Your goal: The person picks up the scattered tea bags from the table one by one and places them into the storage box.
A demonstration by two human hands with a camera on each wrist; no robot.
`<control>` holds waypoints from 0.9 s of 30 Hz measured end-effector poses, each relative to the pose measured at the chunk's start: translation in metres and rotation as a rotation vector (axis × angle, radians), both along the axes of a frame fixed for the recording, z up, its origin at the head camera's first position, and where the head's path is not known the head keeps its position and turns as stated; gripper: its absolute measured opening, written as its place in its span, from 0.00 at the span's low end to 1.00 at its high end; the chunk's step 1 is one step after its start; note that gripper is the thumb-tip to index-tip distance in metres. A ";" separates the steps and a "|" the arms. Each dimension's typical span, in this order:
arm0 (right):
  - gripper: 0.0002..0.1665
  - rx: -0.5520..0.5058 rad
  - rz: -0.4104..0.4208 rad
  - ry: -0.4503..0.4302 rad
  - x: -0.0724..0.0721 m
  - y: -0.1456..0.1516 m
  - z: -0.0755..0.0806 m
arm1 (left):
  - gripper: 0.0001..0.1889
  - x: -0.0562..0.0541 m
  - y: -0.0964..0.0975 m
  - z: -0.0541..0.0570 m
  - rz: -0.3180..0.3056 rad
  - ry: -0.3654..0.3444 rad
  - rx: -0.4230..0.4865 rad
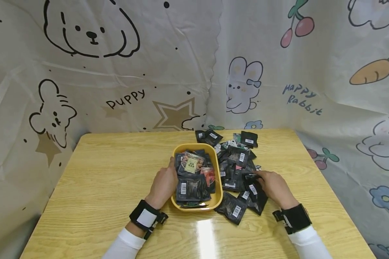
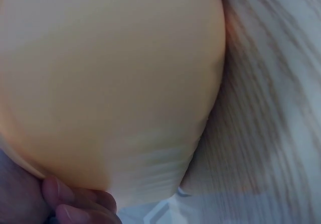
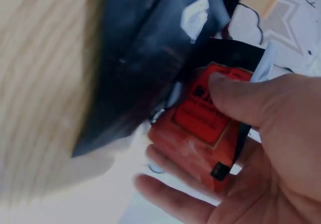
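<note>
A yellow plastic basket (image 1: 218,201) stands on the table, filled with small food packets; one on top has a green label (image 1: 191,164) and another is red (image 1: 208,176). My left hand (image 1: 163,185) holds the basket by its left side; in the left wrist view its fingertips (image 2: 75,211) lie curled against the smooth outer wall (image 2: 120,83). To the right of the basket my right hand (image 1: 275,185) pinches a packet with a red printed front (image 3: 203,118), thumb on the print and fingers behind. A black packet (image 3: 145,58) hangs close beside it.
A loose heap of black packets (image 1: 238,156) with white barcode labels lies right of the basket, some overlapping. One packet (image 1: 231,208) lies near the basket's front right corner. The wooden table (image 1: 116,172) ends at a printed cloth (image 1: 175,72) at the back and sides.
</note>
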State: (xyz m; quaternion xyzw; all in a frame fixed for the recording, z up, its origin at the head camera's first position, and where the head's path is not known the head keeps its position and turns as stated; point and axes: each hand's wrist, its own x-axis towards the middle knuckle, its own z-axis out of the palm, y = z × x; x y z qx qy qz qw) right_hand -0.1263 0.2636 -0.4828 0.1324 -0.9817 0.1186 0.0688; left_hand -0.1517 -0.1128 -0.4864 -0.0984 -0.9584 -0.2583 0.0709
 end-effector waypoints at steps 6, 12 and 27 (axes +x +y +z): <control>0.11 0.018 0.026 0.024 0.006 -0.001 0.034 | 0.25 0.000 -0.001 0.000 -0.006 0.026 -0.008; 0.11 0.015 0.106 0.043 0.010 -0.015 0.067 | 0.26 0.000 -0.001 -0.001 -0.009 0.016 -0.003; 0.27 -0.205 0.444 0.328 -0.015 -0.113 0.071 | 0.26 -0.001 -0.002 0.000 -0.008 0.003 0.006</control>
